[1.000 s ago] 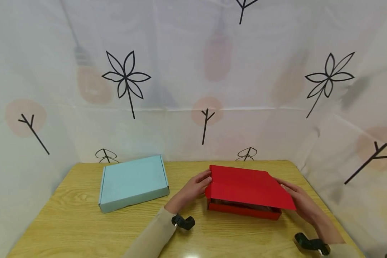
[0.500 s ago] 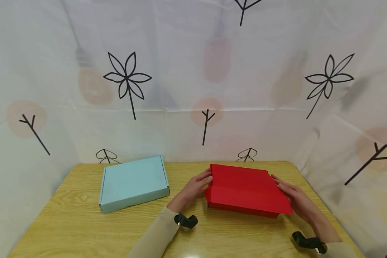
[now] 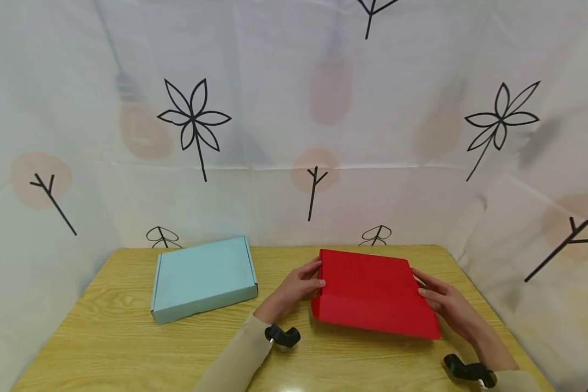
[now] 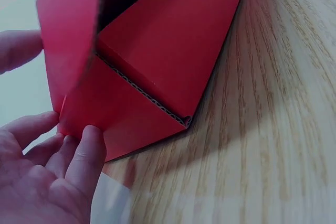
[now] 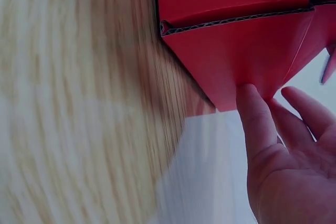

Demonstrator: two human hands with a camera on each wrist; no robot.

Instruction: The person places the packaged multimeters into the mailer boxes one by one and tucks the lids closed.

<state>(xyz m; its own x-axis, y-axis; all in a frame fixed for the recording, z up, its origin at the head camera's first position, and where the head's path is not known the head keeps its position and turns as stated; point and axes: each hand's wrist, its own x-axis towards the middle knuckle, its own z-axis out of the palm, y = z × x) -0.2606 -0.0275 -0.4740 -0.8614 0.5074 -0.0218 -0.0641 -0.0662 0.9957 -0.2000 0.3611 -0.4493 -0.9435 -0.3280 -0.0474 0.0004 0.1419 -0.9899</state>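
Left grip touches red box, lid now lower.

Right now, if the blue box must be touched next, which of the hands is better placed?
Probably the left hand: it touches the red box on the side facing the blue box. The right hand is at the opposite side, farther away.

The table shows soft shadows, faint glare.
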